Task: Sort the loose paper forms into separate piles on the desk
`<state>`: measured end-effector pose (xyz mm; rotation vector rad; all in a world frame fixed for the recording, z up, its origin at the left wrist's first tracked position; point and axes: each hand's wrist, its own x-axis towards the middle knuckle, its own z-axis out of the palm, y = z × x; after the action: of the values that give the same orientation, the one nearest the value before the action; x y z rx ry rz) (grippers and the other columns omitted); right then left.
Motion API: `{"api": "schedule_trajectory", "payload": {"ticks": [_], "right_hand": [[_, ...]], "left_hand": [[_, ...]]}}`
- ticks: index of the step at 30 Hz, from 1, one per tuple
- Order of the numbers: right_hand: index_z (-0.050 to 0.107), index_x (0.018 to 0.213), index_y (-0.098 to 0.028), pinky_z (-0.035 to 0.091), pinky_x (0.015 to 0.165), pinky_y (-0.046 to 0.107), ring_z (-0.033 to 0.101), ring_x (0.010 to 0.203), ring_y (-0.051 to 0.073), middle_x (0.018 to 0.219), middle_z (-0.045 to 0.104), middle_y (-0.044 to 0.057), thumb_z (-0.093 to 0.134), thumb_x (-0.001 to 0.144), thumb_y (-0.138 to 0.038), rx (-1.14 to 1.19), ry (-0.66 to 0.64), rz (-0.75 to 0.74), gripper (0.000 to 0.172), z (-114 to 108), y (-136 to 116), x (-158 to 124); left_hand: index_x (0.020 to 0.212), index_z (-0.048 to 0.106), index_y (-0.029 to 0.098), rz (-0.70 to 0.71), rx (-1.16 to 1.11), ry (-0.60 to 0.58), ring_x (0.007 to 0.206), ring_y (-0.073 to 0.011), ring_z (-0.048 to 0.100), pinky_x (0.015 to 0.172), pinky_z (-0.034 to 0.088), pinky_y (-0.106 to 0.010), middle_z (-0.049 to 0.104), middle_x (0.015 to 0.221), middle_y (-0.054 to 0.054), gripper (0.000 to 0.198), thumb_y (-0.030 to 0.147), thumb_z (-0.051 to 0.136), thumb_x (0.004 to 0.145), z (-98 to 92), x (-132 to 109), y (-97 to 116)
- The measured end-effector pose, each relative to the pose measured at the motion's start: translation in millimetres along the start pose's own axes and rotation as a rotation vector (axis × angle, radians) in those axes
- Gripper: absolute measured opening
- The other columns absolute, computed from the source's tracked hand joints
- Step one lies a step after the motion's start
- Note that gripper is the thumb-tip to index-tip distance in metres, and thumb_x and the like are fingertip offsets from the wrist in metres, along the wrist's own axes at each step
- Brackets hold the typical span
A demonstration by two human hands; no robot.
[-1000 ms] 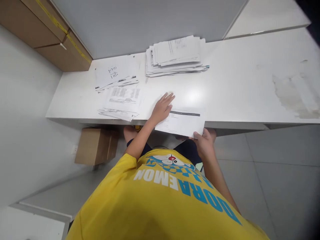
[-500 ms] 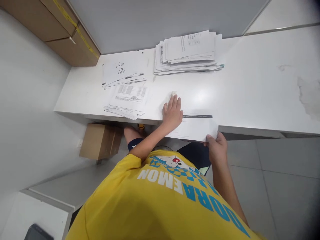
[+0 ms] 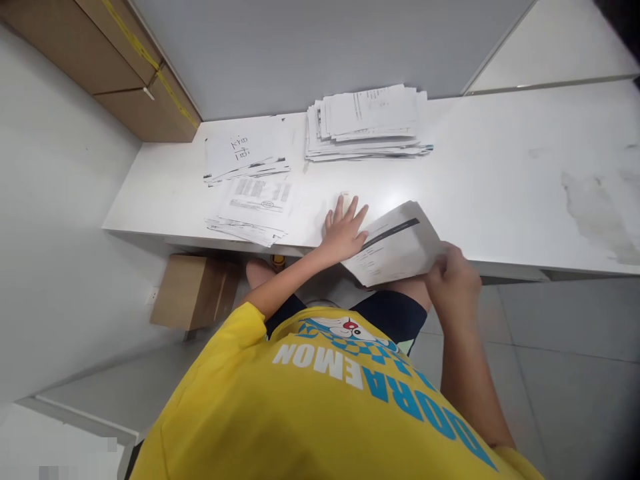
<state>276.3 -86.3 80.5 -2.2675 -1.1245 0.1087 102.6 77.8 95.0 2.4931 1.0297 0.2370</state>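
A printed sheet of paper (image 3: 395, 243) with a dark band lies tilted at the table's front edge, its near corner hanging over. Pinched on the sheet's right edge is my right hand (image 3: 453, 280), fingers closed. My left hand (image 3: 345, 233) rests palm down at the sheet's left end, its fingers spread on the white table. Just beyond those fingertips sits a small whitish block (image 3: 346, 196), partly covered by them; I cannot make out its kind.
A thick paper stack (image 3: 367, 127) stands at the back of the table (image 3: 500, 180). To the left lie a pile with a handwritten top sheet (image 3: 237, 148) and another printed pile (image 3: 260, 200). Cardboard boxes (image 3: 145, 100) fill the back left corner; another box (image 3: 183, 290) is below the table.
My right hand has moved right and slightly up, turning the sheet so it slants. The fingers of my left hand have spread apart; that hand stays near the same spot.
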Motion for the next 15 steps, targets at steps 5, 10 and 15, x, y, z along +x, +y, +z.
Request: {"api": "schedule_trajectory", "payload": {"ticks": [5, 10, 15], "right_hand": [[0.063, 0.116, -0.012, 0.044, 0.076, 0.034, 0.062, 0.088, 0.024, 0.096, 0.067, 0.015, 0.039, 0.086, -0.016, -0.046, 0.253, -0.314, 0.038, -31.6, -21.2, 78.1], [0.057, 0.122, -0.006, 0.042, 0.06, 0.029, 0.053, 0.057, 0.012, 0.084, 0.064, 0.011, 0.039, 0.084, -0.01, 0.317, 0.155, -0.127, 0.042, -16.2, -77.9, 196.2], [0.055, 0.119, 0.006, 0.037, 0.056, 0.029, 0.046, 0.048, 0.006, 0.089, 0.062, 0.015, 0.035, 0.079, -0.004, 0.378, -0.042, -0.135, 0.046, 49.0, -121.4, 296.9]], "left_hand": [[0.147, 0.04, 0.027, -0.025, -0.082, 0.224, 0.153, -0.0291, -0.004, 0.119, 0.01, -0.061, 0.024, 0.163, -0.005, 0.051, 0.041, 0.04, 0.097, -6.8, 12.0, -35.8], [0.134, 0.056, 0.019, -0.378, -0.291, 0.471, 0.15, -0.0284, 0.023, 0.119, 0.027, -0.05, 0.049, 0.148, -0.012, 0.04, 0.032, 0.044, 0.098, -10.1, 8.6, -88.1], [0.114, 0.067, 0.022, -0.336, -0.237, 0.729, 0.13, -0.0223, 0.053, 0.111, 0.042, -0.042, 0.067, 0.125, -0.009, 0.031, 0.029, 0.041, 0.098, -37.2, -86.2, -106.3]]}}
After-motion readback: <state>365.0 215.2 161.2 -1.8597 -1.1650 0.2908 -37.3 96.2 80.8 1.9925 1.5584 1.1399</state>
